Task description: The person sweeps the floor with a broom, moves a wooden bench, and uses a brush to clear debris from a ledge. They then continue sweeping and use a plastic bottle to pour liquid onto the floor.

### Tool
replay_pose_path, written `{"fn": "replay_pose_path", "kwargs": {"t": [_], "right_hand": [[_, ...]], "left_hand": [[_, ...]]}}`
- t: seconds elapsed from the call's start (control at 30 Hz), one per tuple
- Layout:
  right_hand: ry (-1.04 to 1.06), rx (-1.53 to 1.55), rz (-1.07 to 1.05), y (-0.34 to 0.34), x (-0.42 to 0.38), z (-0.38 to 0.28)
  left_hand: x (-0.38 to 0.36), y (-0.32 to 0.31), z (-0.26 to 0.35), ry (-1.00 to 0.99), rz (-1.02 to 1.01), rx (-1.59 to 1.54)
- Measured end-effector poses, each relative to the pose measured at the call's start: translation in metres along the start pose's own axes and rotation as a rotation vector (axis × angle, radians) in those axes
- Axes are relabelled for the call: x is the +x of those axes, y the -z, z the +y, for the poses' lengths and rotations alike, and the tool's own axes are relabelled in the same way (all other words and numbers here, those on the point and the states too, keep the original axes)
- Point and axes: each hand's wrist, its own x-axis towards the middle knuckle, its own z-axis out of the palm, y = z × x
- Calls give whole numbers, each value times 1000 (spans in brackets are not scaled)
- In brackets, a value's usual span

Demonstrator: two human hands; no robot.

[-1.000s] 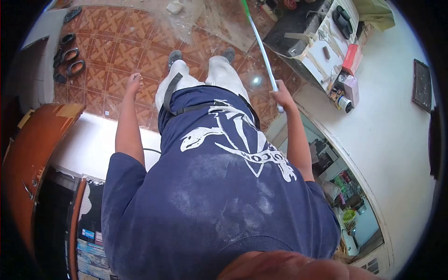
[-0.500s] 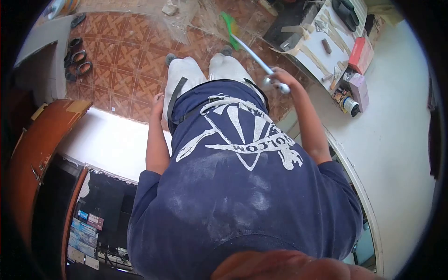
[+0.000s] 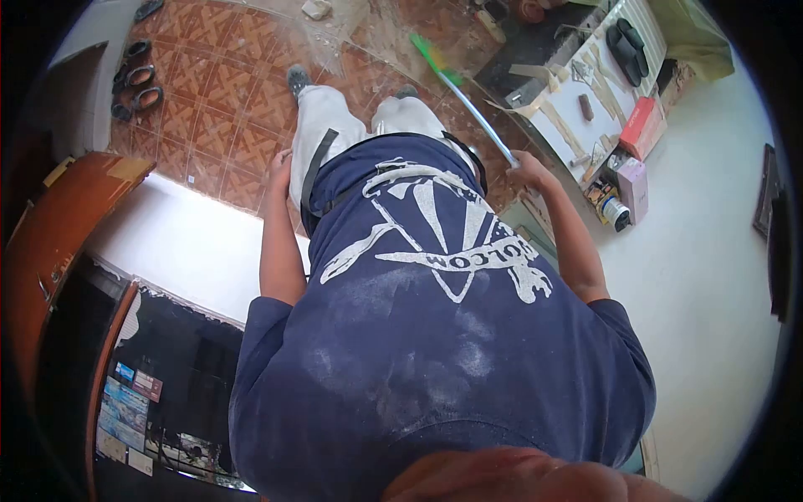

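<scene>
My right hand [image 3: 529, 170] is closed round the upper end of a broom's pale blue handle [image 3: 481, 120]. The broom slants away to the upper left, and its green bristles [image 3: 428, 55] are at the tiled floor, smeared by motion. Beside my left thigh hangs my left hand [image 3: 280, 167], fingers loosely bent and apart, with nothing visible in it. It is close to my pale, dusty trousers [image 3: 322, 125].
Patterned brown tiles [image 3: 213, 109] cover the floor, with dust and a pale lump [image 3: 316, 9] ahead. Several shoes [image 3: 144, 88] line the left wall. At right, a white panel [image 3: 585, 109] carries black slides [image 3: 627, 52] and a red box [image 3: 642, 127]. A wooden door [image 3: 79, 243] stands left.
My right hand has moved slightly lower and right in view. The broom's head has swung a little right and down. My left foot has come forward into fuller view.
</scene>
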Motion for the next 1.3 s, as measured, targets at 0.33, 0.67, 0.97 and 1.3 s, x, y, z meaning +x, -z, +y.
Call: {"fn": "replay_pose_path", "kwargs": {"t": [0.33, 0.67, 0.97, 1.3], "right_hand": [[137, 496, -63, 31, 65, -174], [-80, 15, 241, 7, 24, -256], [30, 341, -81, 20, 182, -400], [100, 987, -141, 112, 239, -562]], "left_hand": [[47, 105, -23, 360, -61, 17], [161, 240, 60, 198, -32, -166], [173, 262, 39, 189, -89, -153], [147, 290, 12, 262, -1, -142]]}}
